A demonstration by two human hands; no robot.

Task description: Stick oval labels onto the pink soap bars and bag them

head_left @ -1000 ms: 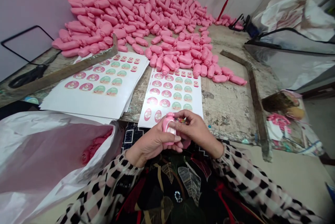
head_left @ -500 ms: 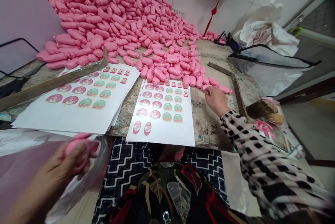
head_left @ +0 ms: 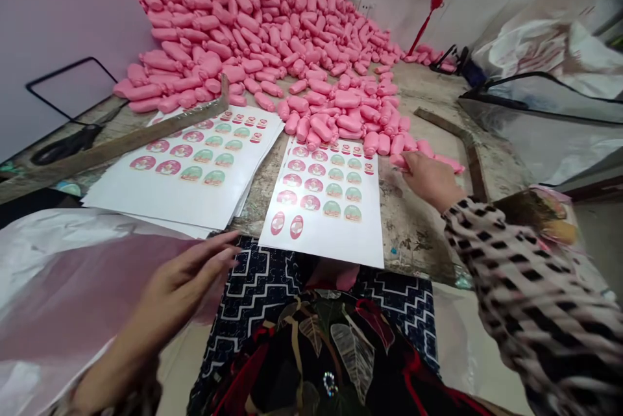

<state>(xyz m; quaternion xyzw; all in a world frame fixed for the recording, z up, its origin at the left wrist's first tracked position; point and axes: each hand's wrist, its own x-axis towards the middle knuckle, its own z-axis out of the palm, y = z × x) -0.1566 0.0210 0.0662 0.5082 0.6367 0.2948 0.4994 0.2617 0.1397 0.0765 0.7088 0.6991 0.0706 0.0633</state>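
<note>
While left hand point(head_left: 170, 293) is free, right hand point(head_left: 431, 181) touches pink bottle point(head_left: 398, 161)

Where the table's point(head_left: 413, 247) front edge runs, left hand spreads its fingers loosely. Beyond lie two label-sheet stacks point(head_left: 335, 241), open room at right. One pink bottle, at the uncountable heap's point(head_left: 272, 20) near side, meets right hand; whether pinched, I cannot tell.

one bottle point(head_left: 396, 160), pink, partly hidden, lies on the surface point(head_left: 413, 221) at 2 o'clock from the middle of the sheet point(head_left: 318, 228). the sheet lies flat, white, with rows of pink and green domed labels point(head_left: 333, 190), two pink ovals point(head_left: 296, 226) toward 8 o'clock and small ones toward 1 o'clock. more bottles point(head_left: 347, 100), plain pink, lie heaped every which way beyond 12 o'clock, the nearest overlapping its far edge.
</note>
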